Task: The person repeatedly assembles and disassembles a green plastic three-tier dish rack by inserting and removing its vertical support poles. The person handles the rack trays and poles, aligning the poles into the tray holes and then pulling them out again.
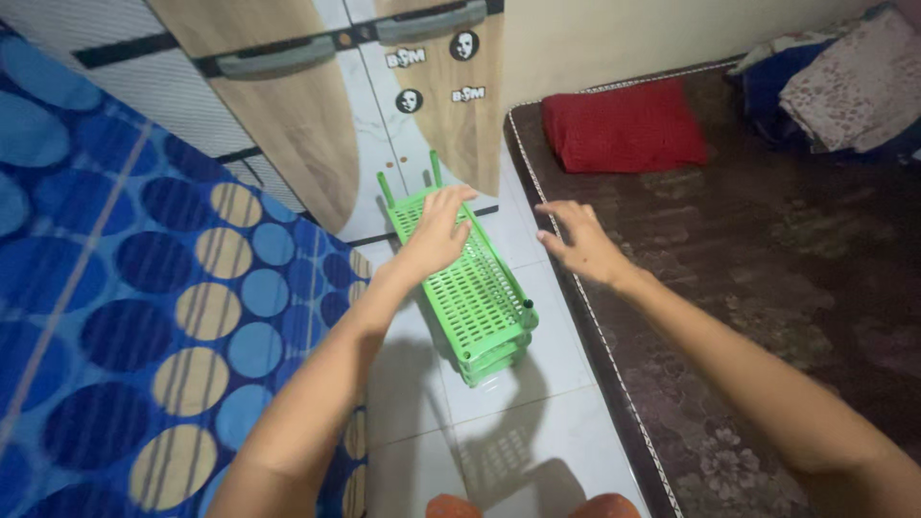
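Left hand (436, 230) rests spread on green rack (475, 288); right hand (580, 240) hovers open.

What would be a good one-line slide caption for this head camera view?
Left hand rests on a green slotted plastic rack on the tiled floor; right hand hovers open beside it.

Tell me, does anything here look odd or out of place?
Nothing looks spilled or broken. The green plastic rack stands on the tiled floor between two mattresses, left hand over its top shelf, right hand open beside it. Only the bedding heap looks untidy.
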